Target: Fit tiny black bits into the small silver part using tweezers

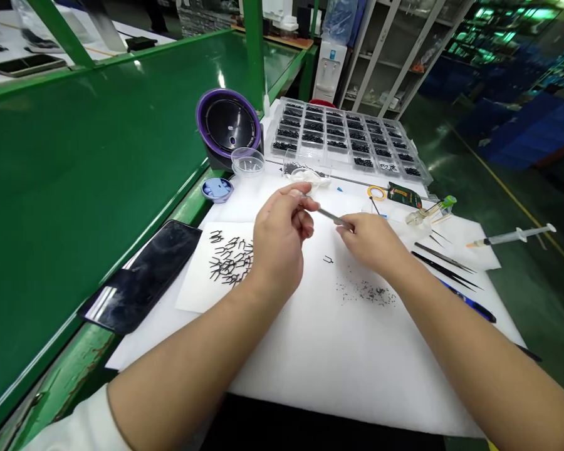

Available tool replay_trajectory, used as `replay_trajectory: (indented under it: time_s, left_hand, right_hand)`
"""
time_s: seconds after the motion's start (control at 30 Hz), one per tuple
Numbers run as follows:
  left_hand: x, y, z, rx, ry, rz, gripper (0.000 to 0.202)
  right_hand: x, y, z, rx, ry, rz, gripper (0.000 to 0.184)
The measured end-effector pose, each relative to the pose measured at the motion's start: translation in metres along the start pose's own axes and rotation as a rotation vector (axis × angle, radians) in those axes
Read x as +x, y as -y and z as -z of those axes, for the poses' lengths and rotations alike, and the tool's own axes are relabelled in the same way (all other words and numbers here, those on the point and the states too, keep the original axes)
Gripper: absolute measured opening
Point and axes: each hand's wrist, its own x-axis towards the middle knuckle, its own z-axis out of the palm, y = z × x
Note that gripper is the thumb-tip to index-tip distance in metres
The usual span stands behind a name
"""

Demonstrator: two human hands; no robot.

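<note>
Holding a slim grey tool (331,217) between both hands, the person keeps it above the middle of the white table (319,363). Left hand (282,235): thumb and forefinger pinched together at the tool's left end; whether a small part sits in that pinch as well cannot be told. Right hand (369,243): thumb and fingers grasping the tool's right end, palm down. Tool slopes slightly downward from left to right.

Below the hands, on the table: one black fork (328,259), apart from the others, with a scatter of tiny dark bits (376,294) nearer and to its right. Left of the left hand, a white sheet (192,295) carries a loose heap of forks (230,262), partly hidden by the hand. Further left, a black phone (155,269) lies at the table edge.

Far left: blue dish (217,189), clear cup (248,165), purple-rimmed bowl (229,125) tilted toward the viewer. Far side, right of these: a compartment box (418,172) with dark small parts in its cells. Right side: tape ring (369,193), dark packet (404,195), syringe (505,238), black tweezers (442,268), blue-handled tool (474,307) partly behind the right forearm.
</note>
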Motion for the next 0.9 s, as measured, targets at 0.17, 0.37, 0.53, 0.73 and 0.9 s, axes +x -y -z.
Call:
replay_trajectory:
  time_s: [0.17, 0.37, 0.53, 0.73, 0.9]
  left_hand:
    - [-0.002, 0.001, 0.0, -0.072, -0.002, 0.014, 0.015]
    - [-0.002, -0.002, -0.005, -0.081, -0.036, 0.007, 0.016]
    - [0.001, -0.004, -0.004, -0.108, -0.091, -0.017, 0.014]
    - [0.004, -0.006, -0.002, -0.119, -0.106, -0.039, 0.015]
    - [-0.001, -0.004, -0.003, -0.048, -0.023, -0.003, 0.014]
  right_hand:
    - [0.011, -0.001, -0.017, -0.242, 0.098, -0.091, 0.018]
    - [0.014, 0.006, -0.026, -0.391, 0.139, -0.074, 0.028]
    - [0.017, -0.003, -0.021, -0.363, 0.146, 0.006, 0.031]
    - [-0.025, -0.027, 0.015, -0.206, 0.051, 0.066, 0.023]
    - [-0.08, -0.044, 0.023, -0.09, -0.015, 0.304, 0.017]
